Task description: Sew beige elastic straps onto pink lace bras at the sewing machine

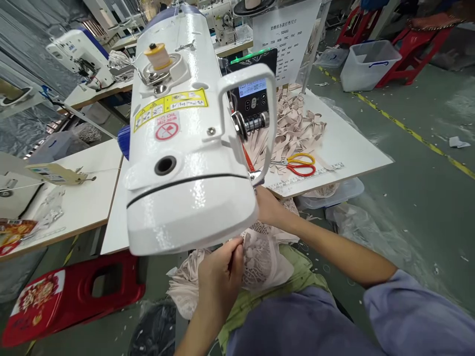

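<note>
A green cloth (302,269) lay across the person's lap, and over it a pale lace piece (258,257) hung just below the sewing machine's front end. The left hand (222,272) pinched the lace edge between thumb and curled fingers, with a bunch of pale fabric (187,282) beside its wrist. The right hand (269,207) was near the upper part of the lace, its fingers hidden behind the sewing machine (193,207), so I could not tell whether they gripped anything. Beyond that hand, scissors (288,162) with yellow and red handles lay on the white tabletop (352,143), touching a heap of beige strips (297,123). Behind the machine's handle stood a lit control panel (254,96), then a printed sheet (284,39); farther off, a clear tub (365,69) sat on the floor beside a red stool (411,54)
</note>
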`<state>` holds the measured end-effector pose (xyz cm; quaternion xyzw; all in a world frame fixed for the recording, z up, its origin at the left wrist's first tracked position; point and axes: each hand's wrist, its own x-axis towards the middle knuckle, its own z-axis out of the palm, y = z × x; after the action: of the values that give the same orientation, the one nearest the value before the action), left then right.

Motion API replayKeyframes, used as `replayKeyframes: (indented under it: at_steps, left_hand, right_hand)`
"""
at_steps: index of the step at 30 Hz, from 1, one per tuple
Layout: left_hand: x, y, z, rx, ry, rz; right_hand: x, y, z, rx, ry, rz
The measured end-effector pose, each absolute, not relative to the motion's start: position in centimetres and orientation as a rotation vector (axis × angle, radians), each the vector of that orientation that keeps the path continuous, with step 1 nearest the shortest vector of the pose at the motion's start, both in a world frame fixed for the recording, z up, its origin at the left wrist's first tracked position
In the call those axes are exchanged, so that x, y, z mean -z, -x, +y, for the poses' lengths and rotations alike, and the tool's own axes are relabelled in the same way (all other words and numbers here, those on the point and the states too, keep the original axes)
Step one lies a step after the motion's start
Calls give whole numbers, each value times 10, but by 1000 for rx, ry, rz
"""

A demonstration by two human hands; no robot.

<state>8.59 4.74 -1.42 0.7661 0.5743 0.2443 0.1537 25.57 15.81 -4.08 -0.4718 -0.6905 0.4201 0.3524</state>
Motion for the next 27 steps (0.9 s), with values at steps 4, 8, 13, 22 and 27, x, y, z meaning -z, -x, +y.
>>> replayKeyframes:
  at_steps: [4,8,13,22,27]
  left_hand:
    - [15,-88,48,-712,-2198,1598]
    - [20,-89,47,-754,-2224,1563]
    - [31,-82,39,-730,-2129,1627]
    - [32,-107,36,-1042,-2431,1774]
    - [39,-136,30,-812,-2476,1868]
  right_hand:
    - [38,-258,158,-1091,1207,-1788]
    - [41,-258,158,-1070,1170,-1783]
    - [44,-257,158,-1070,1144,-1749]
    - [46,-264,156,-990,1146,-1783]
    - [42,-270,149,-978,1205,-1794]
